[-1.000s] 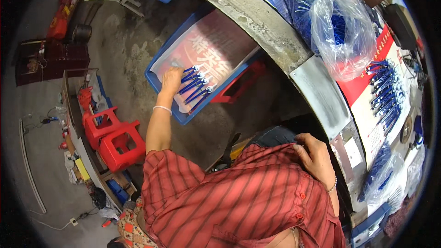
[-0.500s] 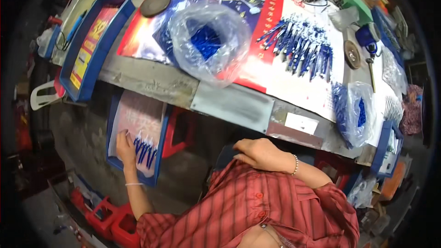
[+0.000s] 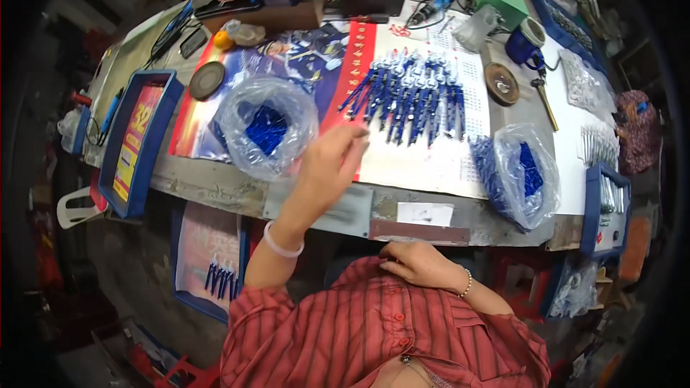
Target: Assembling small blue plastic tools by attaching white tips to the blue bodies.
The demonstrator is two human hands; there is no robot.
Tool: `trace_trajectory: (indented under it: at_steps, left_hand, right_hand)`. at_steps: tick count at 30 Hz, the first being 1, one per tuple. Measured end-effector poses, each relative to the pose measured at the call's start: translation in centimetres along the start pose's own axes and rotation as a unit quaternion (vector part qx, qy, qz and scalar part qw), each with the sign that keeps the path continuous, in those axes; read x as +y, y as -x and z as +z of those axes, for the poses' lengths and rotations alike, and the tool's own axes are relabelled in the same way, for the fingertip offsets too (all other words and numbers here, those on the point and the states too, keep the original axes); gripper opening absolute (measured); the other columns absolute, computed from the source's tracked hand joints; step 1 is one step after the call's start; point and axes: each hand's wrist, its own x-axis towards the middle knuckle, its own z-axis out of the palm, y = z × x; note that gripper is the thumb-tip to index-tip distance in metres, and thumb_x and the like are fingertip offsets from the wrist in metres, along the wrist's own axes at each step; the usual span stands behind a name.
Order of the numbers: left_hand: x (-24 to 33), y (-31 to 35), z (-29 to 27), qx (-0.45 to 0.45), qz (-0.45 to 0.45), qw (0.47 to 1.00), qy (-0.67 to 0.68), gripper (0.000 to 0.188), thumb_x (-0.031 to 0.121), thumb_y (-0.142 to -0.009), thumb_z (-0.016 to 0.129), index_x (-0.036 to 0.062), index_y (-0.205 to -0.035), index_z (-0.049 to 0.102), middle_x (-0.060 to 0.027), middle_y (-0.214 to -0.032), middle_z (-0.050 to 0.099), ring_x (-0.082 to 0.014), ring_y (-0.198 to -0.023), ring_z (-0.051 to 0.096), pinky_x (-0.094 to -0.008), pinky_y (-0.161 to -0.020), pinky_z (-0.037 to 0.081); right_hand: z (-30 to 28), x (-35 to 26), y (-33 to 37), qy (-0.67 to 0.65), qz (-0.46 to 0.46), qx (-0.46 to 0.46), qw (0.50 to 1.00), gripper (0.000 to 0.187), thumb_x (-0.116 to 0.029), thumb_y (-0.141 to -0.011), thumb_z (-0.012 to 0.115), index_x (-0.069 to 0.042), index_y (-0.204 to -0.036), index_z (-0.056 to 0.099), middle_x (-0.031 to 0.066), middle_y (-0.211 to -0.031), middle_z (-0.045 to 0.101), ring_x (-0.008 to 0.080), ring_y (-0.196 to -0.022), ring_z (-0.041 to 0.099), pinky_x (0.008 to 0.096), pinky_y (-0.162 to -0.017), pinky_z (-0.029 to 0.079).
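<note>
My left hand (image 3: pixel 330 164) is over the front of the table, its fingers reaching right and a little apart, with nothing visible in them. Just beyond its fingertips lies a row of slim blue pen-like pieces (image 3: pixel 413 104) with whitish tops, spread on a printed sheet. Left of that hand stands a clear plastic bag (image 3: pixel 296 111) of shiny blue pieces (image 3: pixel 267 129). My right hand (image 3: pixel 422 266) rests against my striped shirt below the table edge, thumb apart from the loosely bent fingers, holding nothing I can see. A blue tray (image 3: pixel 185 255) at lower left contains several more pen-like pieces (image 3: pixel 222 280).
A second clear bag (image 3: pixel 509 197) of blue pieces sits at the front right edge. Behind it are a round brown dish (image 3: pixel 502 84), a hammer (image 3: pixel 548 106) and a blue mug (image 3: pixel 527 42). Another blue tray (image 3: pixel 157 129) lies at left. A red stool (image 3: pixel 519 276) stands under the table.
My left hand has left the lower-left tray and moved up and right to the pen-like pieces on the table. My right hand stays at my shirt. The view has shifted.
</note>
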Motion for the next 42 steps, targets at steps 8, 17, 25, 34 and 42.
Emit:
trace_trajectory:
  at_steps: [8,17,25,34,42]
  left_hand:
    - [-5.5,-10.3,8.8,-0.004,-0.099,0.961,-0.256,0.031,0.003,-0.077,0.053,-0.0016,-0.108,0.048,-0.0270,-0.088,0.062,-0.0420,-0.081,0.061,-0.0493,-0.072,0.048]
    - [-6.5,-10.0,7.5,0.040,-0.156,0.984,-0.077,0.037,0.006,-0.075,0.060,-0.0037,-0.109,0.051,-0.0081,-0.070,0.060,-0.0201,-0.062,0.059,-0.0322,-0.059,0.048]
    - [2.1,-2.6,6.9,0.070,-0.212,0.814,0.536,0.016,0.004,-0.084,0.063,0.0057,-0.099,0.057,0.0002,-0.074,0.059,-0.0085,-0.059,0.055,-0.0218,-0.054,0.044]
    - [3.7,6.4,10.1,0.049,-0.285,0.731,0.618,0.018,0.002,-0.087,0.059,0.0038,-0.104,0.055,-0.0047,-0.084,0.061,-0.0127,-0.070,0.057,-0.0254,-0.062,0.045]
    - [3.0,8.9,7.3,-0.057,-0.262,0.742,0.615,0.050,0.029,-0.086,0.063,-0.0021,-0.120,0.045,-0.0157,-0.104,0.059,-0.0223,-0.084,0.062,-0.0353,-0.075,0.055]
  right_hand:
    - [-1.8,2.6,5.8,-0.016,0.045,0.099,0.994,0.022,-0.019,-0.088,0.058,0.000,-0.099,0.057,0.0178,-0.090,0.063,0.0346,-0.081,0.061,0.0385,-0.071,0.049]
    - [-2.8,2.9,5.9,-0.059,0.030,0.134,0.989,0.022,-0.021,-0.087,0.057,-0.001,-0.098,0.056,0.0175,-0.091,0.062,0.0357,-0.085,0.060,0.0414,-0.072,0.048]
    - [-2.5,0.7,1.4,-0.526,0.046,0.177,0.831,0.035,-0.011,-0.087,0.060,-0.003,-0.118,0.047,0.0047,-0.087,0.058,0.0083,-0.063,0.054,0.0220,-0.053,0.044]
    - [-3.7,0.0,-1.9,-0.725,-0.024,0.345,0.596,0.015,-0.010,-0.092,0.055,-0.006,-0.106,0.051,0.0049,-0.080,0.057,0.0057,-0.051,0.044,0.0186,-0.044,0.037]
    - [-5.9,1.5,1.3,-0.649,0.010,0.387,0.655,0.010,-0.012,-0.092,0.055,-0.003,-0.097,0.056,0.0028,-0.071,0.054,0.0048,-0.049,0.042,0.0183,-0.042,0.034]
